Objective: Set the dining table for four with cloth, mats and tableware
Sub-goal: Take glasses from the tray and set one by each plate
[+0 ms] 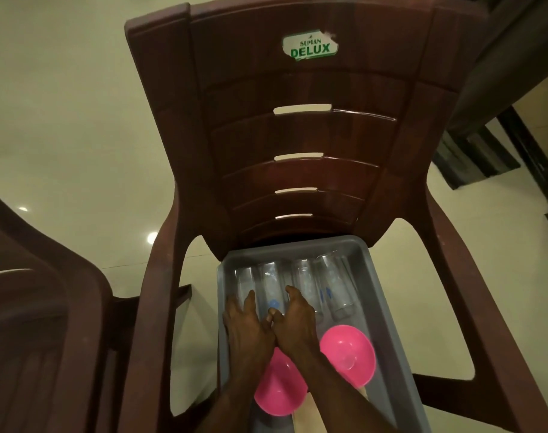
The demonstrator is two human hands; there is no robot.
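Currently both hands work side by side in the grey plastic tray [388, 295] on the brown plastic chair [297, 126]: left hand [246, 323] and right hand [294, 320] curl around clear drinking glasses [335, 289] lying flat, presumably to lift them; pink plastic bowls [347, 354] sit nearer.

Left hand [246, 323] and right hand [293, 320] side by side, thumbs touching, fingers curled downward, forearms converging.

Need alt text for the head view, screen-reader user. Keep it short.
Both hands, left hand and right hand, reach among four clear glasses lying in a grey tray on a brown plastic chair. Two pink bowls sit nearer in the tray.
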